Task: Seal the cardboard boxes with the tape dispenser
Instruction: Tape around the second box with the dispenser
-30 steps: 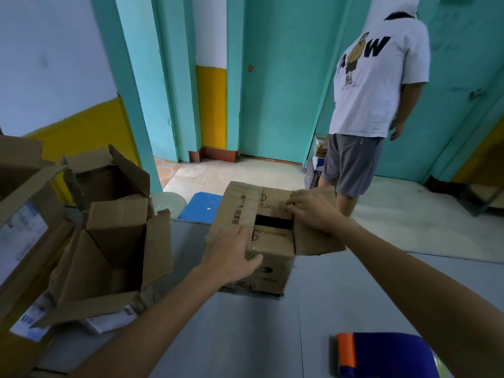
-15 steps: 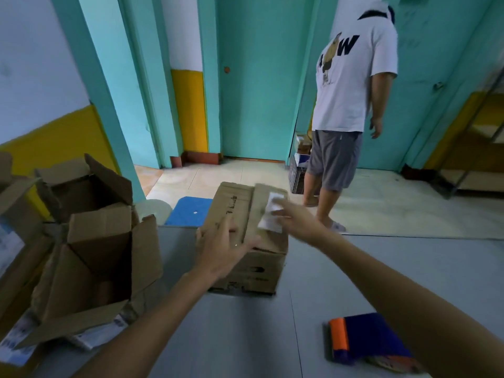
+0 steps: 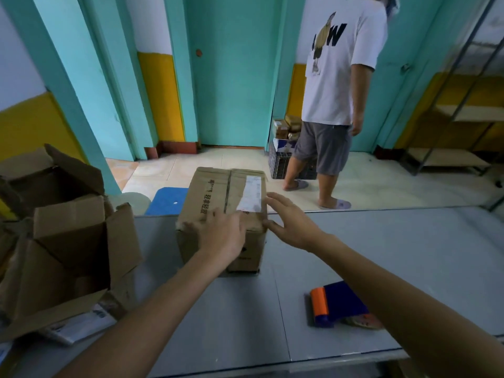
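While left hand (image 3: 221,233) presses flat on rectangular cardboard box (image 3: 210,186), right hand (image 3: 295,225) splayed, empty.

- A closed box (image 3: 215,197) stood on the table (image 3: 409,255), near its far edge.
- The left hand (image 3: 221,236) lay on the box's top; the right hand (image 3: 291,225) was at its right edge, beside a label (image 3: 252,193).
- The tape dispenser (image 3: 335,304) lay on the table, nearer and rightward (well apart from the box).
- Open boxes (image 3: 68,241) sat at the table's left.
- A person (image 3: 335,91) stood beyond the table.
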{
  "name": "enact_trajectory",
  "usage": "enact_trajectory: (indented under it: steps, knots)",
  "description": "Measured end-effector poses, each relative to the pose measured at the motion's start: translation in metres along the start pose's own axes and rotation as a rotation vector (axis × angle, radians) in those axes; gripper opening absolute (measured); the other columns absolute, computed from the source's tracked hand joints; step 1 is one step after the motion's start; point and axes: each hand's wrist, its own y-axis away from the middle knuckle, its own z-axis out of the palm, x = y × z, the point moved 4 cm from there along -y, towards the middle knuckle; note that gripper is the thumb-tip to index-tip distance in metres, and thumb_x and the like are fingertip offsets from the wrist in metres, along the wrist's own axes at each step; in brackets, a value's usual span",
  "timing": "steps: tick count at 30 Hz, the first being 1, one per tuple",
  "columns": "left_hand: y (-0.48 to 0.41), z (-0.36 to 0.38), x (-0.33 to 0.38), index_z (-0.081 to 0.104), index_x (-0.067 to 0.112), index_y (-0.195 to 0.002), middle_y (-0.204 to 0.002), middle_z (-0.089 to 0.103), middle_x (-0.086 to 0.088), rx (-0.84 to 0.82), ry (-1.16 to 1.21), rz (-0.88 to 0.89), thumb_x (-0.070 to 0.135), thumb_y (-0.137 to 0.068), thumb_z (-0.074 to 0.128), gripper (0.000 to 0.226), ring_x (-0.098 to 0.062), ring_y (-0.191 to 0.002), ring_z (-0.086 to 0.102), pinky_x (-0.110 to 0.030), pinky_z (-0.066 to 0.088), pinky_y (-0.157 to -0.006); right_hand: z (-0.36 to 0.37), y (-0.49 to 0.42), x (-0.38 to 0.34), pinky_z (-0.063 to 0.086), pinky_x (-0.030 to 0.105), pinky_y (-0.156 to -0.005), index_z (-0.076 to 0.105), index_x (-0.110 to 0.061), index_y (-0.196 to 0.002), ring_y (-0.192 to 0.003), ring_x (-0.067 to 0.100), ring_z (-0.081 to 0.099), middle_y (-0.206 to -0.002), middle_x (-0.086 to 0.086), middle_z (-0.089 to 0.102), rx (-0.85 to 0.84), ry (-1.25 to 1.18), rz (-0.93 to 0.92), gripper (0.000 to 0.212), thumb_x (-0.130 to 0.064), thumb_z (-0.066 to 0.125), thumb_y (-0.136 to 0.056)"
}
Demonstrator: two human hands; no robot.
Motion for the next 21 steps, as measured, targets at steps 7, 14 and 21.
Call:
enact_trajectory:
  steps: [7, 14, 21]
  knots:
    - [0.016, 0.023, 0.020, -0.001, 0.020, -0.145, -0.151, -0.006, -0.027, -0.191, -0.208, -0.103, 0.078, -0.068, 0.053, 0.110, -0.046, -0.140, -0.006, -0.073, 0.012, -0.100, -0.014, 0.082, 0.089, 0.037, 0.037, -0.102, 0.030, -0.031, -0.143, -0.124, 0.020, 0.046, -0.137, 0.004, 0.049, -0.502, 0.263, 0.279, 0.081, -0.063, 0.062, -0.076]
    - [0.011, 0.032, 0.030, 0.016, 0.020, -0.135, -0.150, 0.004, -0.026, -0.032, -0.168, -0.217, 0.074, -0.068, 0.058, 0.095, -0.047, -0.138, -0.001, -0.075, 0.014, -0.100, 0.003, 0.137, 0.135, 0.042, 0.035, -0.093, 0.026, -0.028, -0.144, -0.114, 0.024, 0.052, -0.134, 0.005, 0.049, -0.591, 0.418, 0.244, 0.074, -0.068, 0.045, -0.085]
    - [0.028, 0.032, 0.026, 0.021, 0.025, -0.135, -0.151, 0.007, -0.017, 0.006, -0.146, -0.134, 0.065, -0.065, 0.068, 0.094, -0.037, -0.141, 0.001, -0.068, 0.011, -0.107, 0.011, 0.143, 0.120, 0.042, 0.034, -0.080, 0.016, -0.030, -0.146, -0.108, 0.030, 0.053, -0.125, 0.010, 0.045, -0.681, 0.706, -0.062, 0.082, -0.056, 0.059, -0.082]
